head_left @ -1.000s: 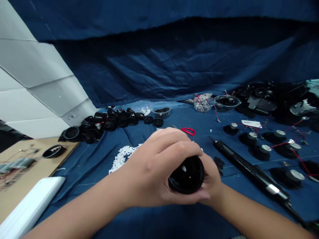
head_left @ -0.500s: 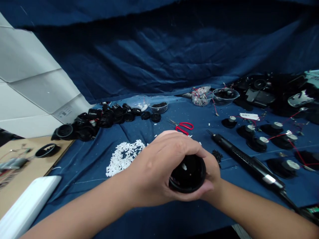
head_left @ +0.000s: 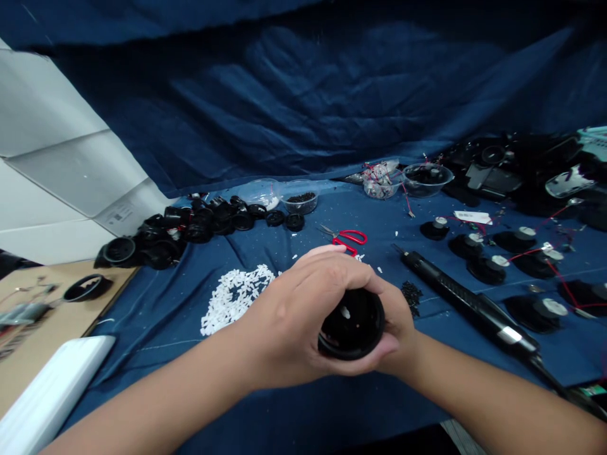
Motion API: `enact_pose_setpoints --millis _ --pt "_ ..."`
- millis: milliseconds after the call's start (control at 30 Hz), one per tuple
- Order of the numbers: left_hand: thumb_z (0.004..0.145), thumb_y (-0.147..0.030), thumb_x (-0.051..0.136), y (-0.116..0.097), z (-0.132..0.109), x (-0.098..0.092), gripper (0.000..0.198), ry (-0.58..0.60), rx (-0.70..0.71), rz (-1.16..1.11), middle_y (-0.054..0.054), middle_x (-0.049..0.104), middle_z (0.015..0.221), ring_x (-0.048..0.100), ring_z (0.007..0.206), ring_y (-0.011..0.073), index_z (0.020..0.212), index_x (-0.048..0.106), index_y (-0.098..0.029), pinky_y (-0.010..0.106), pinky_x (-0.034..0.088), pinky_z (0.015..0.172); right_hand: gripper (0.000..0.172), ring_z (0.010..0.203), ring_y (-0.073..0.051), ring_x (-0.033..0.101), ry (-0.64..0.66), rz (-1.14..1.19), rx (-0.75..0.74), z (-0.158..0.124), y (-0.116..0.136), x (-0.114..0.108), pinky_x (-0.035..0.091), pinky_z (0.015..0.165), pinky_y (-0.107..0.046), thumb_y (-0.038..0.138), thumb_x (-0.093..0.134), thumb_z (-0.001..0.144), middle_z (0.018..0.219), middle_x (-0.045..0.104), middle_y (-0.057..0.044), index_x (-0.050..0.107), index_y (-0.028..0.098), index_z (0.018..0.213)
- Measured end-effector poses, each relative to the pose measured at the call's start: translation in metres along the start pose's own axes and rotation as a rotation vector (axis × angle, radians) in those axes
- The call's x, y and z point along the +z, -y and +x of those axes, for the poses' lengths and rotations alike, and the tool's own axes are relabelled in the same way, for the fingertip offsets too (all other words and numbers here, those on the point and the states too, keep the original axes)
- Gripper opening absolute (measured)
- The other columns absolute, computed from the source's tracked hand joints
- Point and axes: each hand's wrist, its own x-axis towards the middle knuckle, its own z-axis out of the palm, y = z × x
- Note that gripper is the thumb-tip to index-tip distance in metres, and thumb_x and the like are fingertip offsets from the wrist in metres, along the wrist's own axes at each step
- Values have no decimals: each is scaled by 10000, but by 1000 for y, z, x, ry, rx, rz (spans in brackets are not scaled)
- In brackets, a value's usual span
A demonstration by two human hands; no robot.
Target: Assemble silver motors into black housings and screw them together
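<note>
Left hand (head_left: 294, 322) and right hand (head_left: 403, 335) wrapped around black round housing (head_left: 351, 325). On blue cloth (head_left: 142, 316): white plastic bits (head_left: 234, 300) piled left of hands, red-handled scissors (head_left: 348, 239) far, small black bits (head_left: 411, 297) just beside right hand, black electric screwdriver (head_left: 467, 298) right.

Nothing readable: sticker (head_left: 117, 216) on white panel (head_left: 57, 107), paper tag (head_left: 473, 217) too blurred.

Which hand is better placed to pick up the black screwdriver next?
Right, probably: the right hand sits beside the screwdriver, while the left hand wraps over more of the black cylinder and could likely hold it alone.
</note>
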Motion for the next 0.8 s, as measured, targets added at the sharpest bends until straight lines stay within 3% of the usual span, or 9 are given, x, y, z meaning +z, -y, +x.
enact_pose_setpoints --millis 267,567,700,800 --pt "899 -335 789 9 1 -6 321 138 87 -124 53 775 1107 758 1071 237 1134 600 -228 447 514 1165 297 1215 -263 728 63 106 -253 14 8 -5 590 1110 -463 311 701 917 1245 769 -22 681 304 1213" --pt "885 -329 822 3 1 -4 327 110 51 -142 35 784 1091 764 1070 230 1125 620 -235 413 543 1126 109 1037 -241 766 -5 4 -296 13 9 -6 654 953 -424 321 600 983 1042 781 -51 664 276 1059" --pt "863 -320 867 3 2 1 388 78 51 -119 4 784 1070 769 1028 207 1152 618 -249 393 547 1109 146 1013 -235 754 -64 12 -269 10 3 -2 647 930 -406 336 600 991 1028 767 -66 656 268 1106" --pt "824 -325 904 -3 1 -9 490 38 6 -68 10 778 1121 761 1077 236 1224 622 -284 434 543 1127 296 1089 -259 741 -86 11 -319 13 1 3 634 949 -421 427 647 980 1151 765 -94 643 261 1225"
